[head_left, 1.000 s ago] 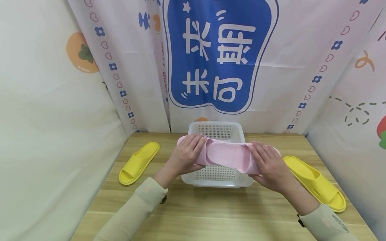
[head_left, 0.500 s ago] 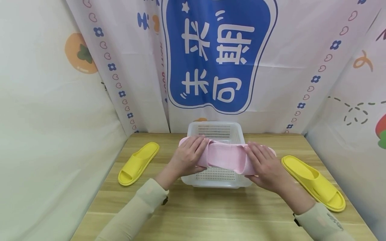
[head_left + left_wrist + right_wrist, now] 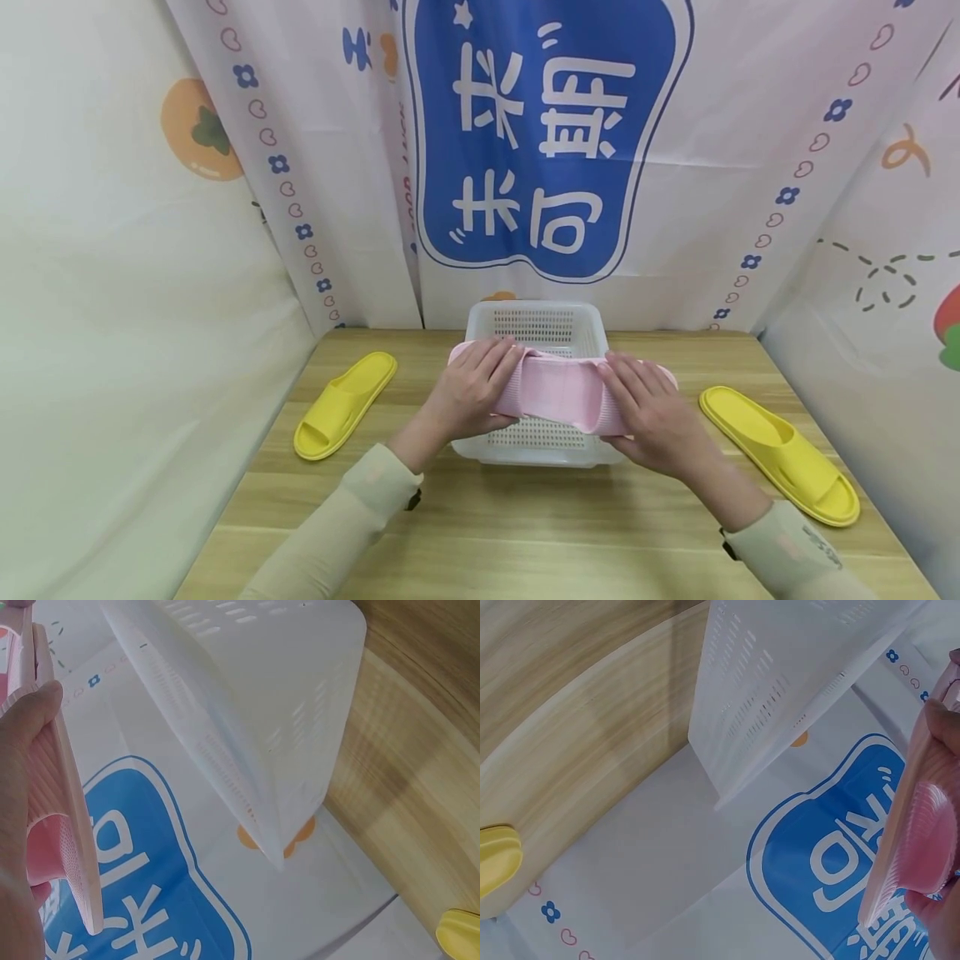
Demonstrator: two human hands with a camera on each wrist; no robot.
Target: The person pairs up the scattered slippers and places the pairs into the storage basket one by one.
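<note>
Two pink slippers (image 3: 561, 393) seem to be fitted together lengthwise, with a ribbed strap at each end. My left hand (image 3: 467, 390) grips the left strap, fingers over the top and thumb below. On the other end, my right hand (image 3: 660, 417) holds the right strap the same way. The pair is held up over a white perforated basket (image 3: 534, 325), hiding its middle. Each wrist view shows one toe end: a pink slipper (image 3: 79, 825) in the left, a pink slipper (image 3: 900, 847) in the right. How the heels overlap is partly hidden by fingers.
A yellow slipper (image 3: 347, 406) lies on the wooden table (image 3: 525, 533) left of the basket. Another yellow slipper (image 3: 780, 457) lies at the right, beside my right forearm. A printed cloth (image 3: 675, 208) hangs behind the table, with cloth sides.
My right hand has moved a little left and my left hand slightly right. The joined pink slippers now look shorter, pushed closer together. The basket and yellow slippers have stayed put.
</note>
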